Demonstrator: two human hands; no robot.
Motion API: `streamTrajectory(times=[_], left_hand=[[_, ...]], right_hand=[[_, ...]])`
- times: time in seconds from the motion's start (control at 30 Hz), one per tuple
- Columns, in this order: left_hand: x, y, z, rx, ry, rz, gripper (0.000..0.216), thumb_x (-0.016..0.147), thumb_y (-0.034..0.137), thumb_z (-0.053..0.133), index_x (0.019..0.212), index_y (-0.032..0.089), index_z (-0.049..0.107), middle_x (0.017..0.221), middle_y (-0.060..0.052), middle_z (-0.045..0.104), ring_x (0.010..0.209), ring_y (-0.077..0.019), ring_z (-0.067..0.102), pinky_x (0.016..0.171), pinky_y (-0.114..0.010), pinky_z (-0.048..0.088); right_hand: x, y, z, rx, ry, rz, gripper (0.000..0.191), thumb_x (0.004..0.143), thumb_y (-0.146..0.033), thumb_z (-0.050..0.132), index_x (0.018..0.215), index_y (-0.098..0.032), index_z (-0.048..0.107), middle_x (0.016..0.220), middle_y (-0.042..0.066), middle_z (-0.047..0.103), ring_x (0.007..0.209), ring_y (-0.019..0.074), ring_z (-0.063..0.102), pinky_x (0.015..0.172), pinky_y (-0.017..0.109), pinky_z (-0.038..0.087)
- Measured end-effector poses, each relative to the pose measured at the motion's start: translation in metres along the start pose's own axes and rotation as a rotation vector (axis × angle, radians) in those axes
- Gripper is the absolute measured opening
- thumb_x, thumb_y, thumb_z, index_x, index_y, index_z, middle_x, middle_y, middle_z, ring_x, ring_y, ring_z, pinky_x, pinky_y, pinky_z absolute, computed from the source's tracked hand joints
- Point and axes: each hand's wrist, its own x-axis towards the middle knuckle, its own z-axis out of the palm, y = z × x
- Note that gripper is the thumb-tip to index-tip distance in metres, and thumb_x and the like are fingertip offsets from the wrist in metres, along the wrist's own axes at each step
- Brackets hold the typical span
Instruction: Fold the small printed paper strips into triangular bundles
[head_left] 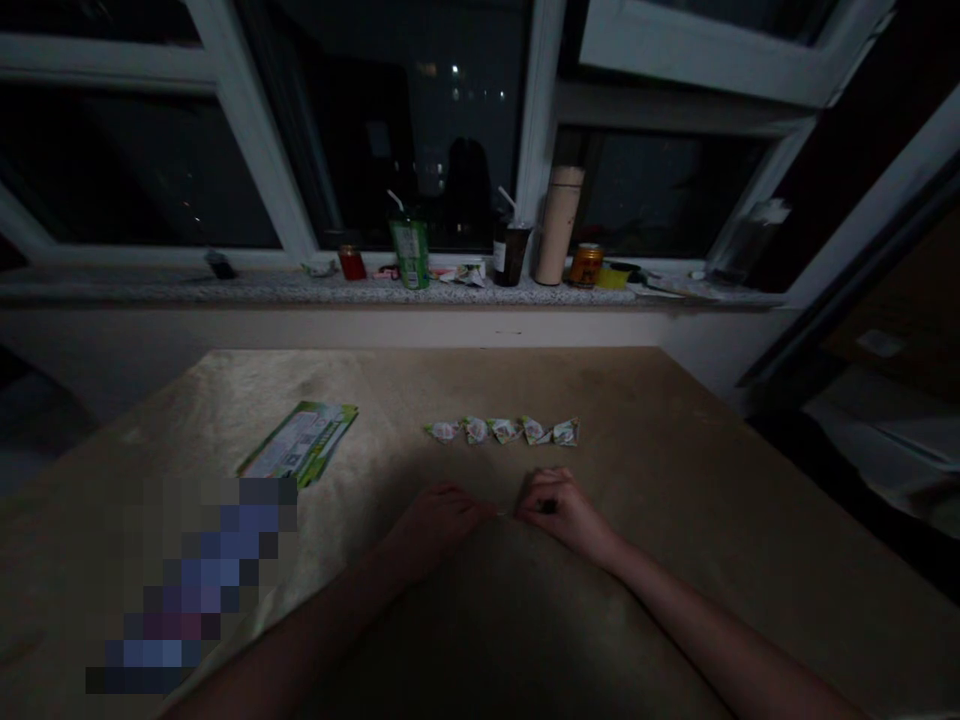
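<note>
Both hands rest low over the table, close together, in dim light. My left hand [448,512] has its fingers drawn together and points right. Opposite it, my right hand [559,508] is curled, with thumb and forefinger pinched. A tiny pale thing [502,514] shows in the gap between the fingertips, too small and dark to name. Just beyond the hands lies a row of several small wrapped packets [504,430], white and green with twisted or pointed ends. Left of them a flat green and white printed packet [301,445] lies at a slant.
The brown-covered table [675,480] ends below a stone windowsill [285,289]. On the sill stand a green cup [409,252] with a straw, a dark cup [510,252], a tall beige flask [559,228], an orange can [586,266] and a red jar [351,262]. A pixelated patch [202,585] covers something at left.
</note>
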Motion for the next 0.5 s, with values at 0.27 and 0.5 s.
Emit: streamTrajectory(times=[0.27, 0.5], left_hand=[[0.002, 0.043, -0.013, 0.068, -0.146, -0.112, 0.041, 0.088, 0.004, 0.042, 0.126, 0.014, 0.052, 0.127, -0.011, 0.059, 0.113, -0.0221, 0.058, 0.096, -0.036, 0.043], [-0.009, 0.076, 0.000, -0.072, -0.192, -0.295, 0.069, 0.085, 0.039, 0.054, 0.141, 0.005, 0.033, 0.147, -0.022, 0.027, 0.134, -0.0338, 0.030, 0.108, -0.046, 0.030]], right_hand=[[0.001, 0.008, -0.005, 0.054, -0.070, -0.087, 0.023, 0.082, -0.038, 0.065, 0.068, -0.020, 0.069, 0.069, 0.000, 0.067, 0.073, 0.0150, 0.061, 0.079, 0.032, 0.032], [0.011, 0.020, -0.005, 0.152, -0.142, -0.075, 0.031, 0.082, -0.044, 0.064, 0.065, -0.018, 0.070, 0.065, 0.003, 0.067, 0.067, 0.0137, 0.060, 0.074, 0.028, 0.038]])
